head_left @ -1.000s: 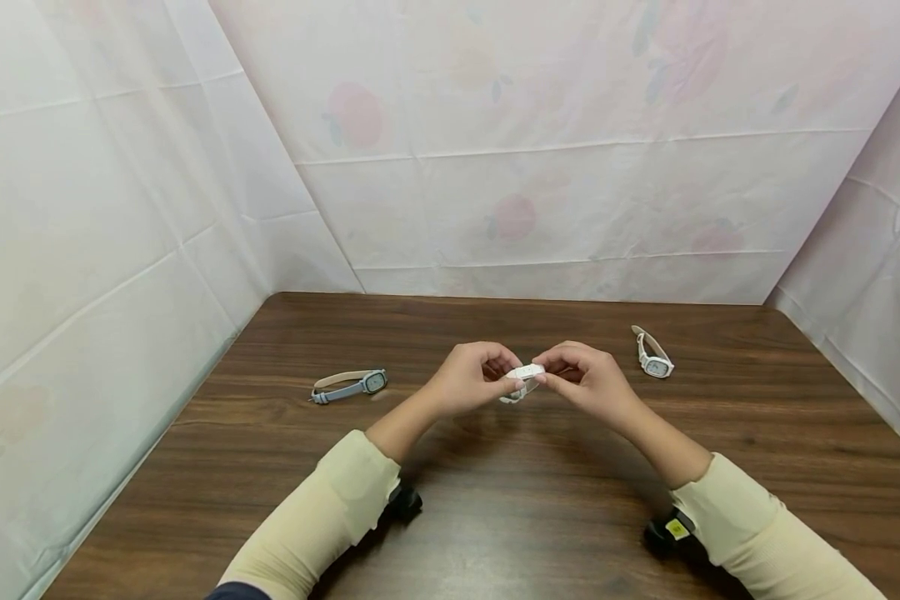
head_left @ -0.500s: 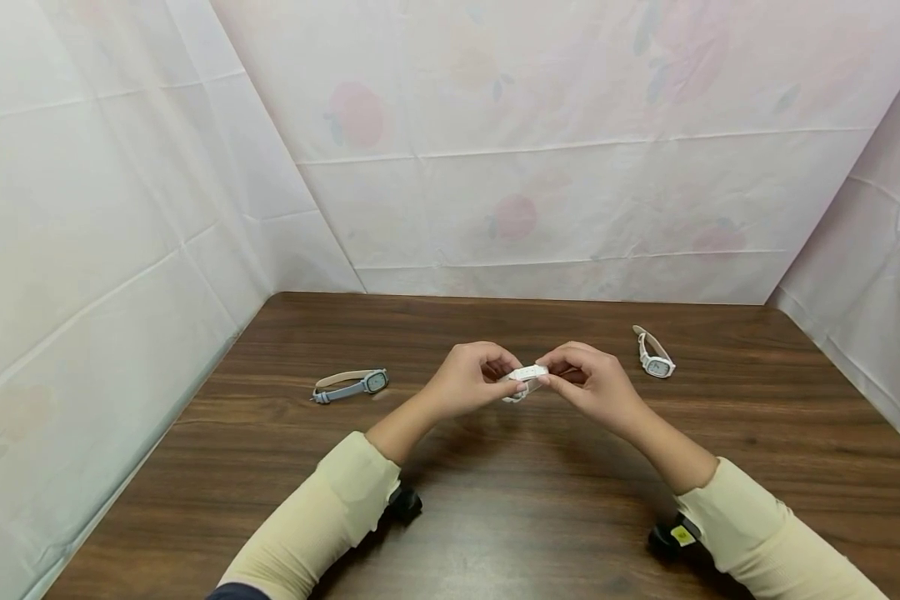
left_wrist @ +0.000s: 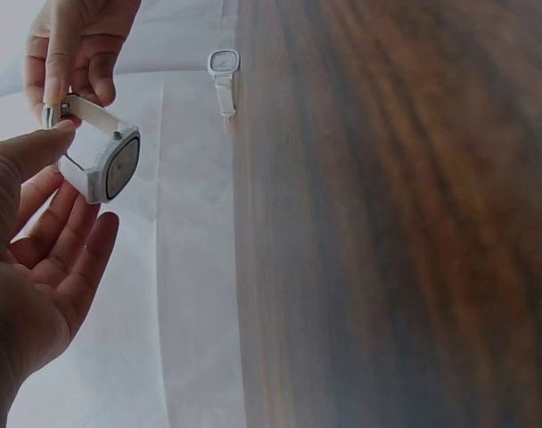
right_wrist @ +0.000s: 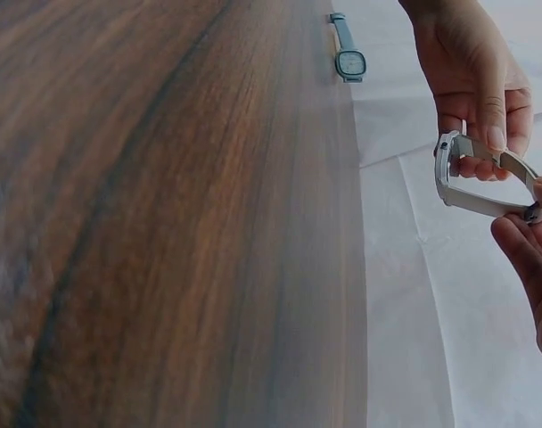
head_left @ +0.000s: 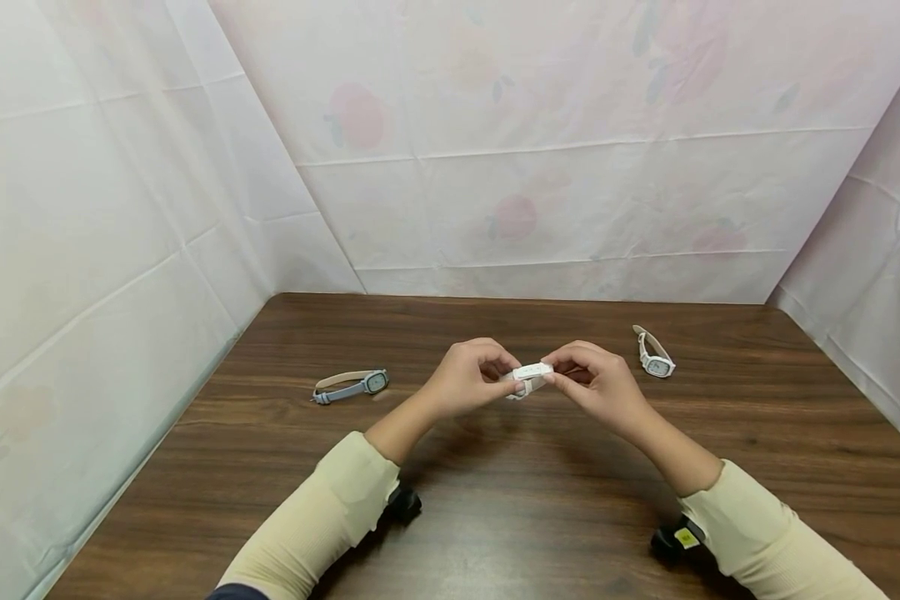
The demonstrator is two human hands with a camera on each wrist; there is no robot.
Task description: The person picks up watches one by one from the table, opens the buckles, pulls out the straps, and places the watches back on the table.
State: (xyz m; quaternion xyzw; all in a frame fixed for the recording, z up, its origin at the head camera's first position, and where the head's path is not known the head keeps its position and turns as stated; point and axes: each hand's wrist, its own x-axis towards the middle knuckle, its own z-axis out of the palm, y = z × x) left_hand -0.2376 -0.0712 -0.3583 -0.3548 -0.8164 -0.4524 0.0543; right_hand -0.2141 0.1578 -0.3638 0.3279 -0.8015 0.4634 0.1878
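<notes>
Between my hands is a white wristwatch [head_left: 532,372], raised above the wooden table [head_left: 450,517]. Its strap forms a loop, with the watch case [left_wrist: 121,167] hanging at the lower side in the left wrist view. My left hand [head_left: 467,382] pinches the strap between thumb and fingers. On the other side, my right hand [head_left: 602,382] pinches the strap with thumb and fingertips, right at the buckle [right_wrist: 532,213] in the right wrist view. The strap ends are partly hidden behind the fingertips.
A blue-strapped watch [head_left: 351,386] lies on the table to the left. Another white watch [head_left: 655,354] lies at the back right. White patterned cloth [head_left: 450,150] hangs behind the table and along both sides.
The right hand has shifted slightly to the right, and the held watch has moved a little the same way and tilted slightly. The two watches on the table have stayed put.
</notes>
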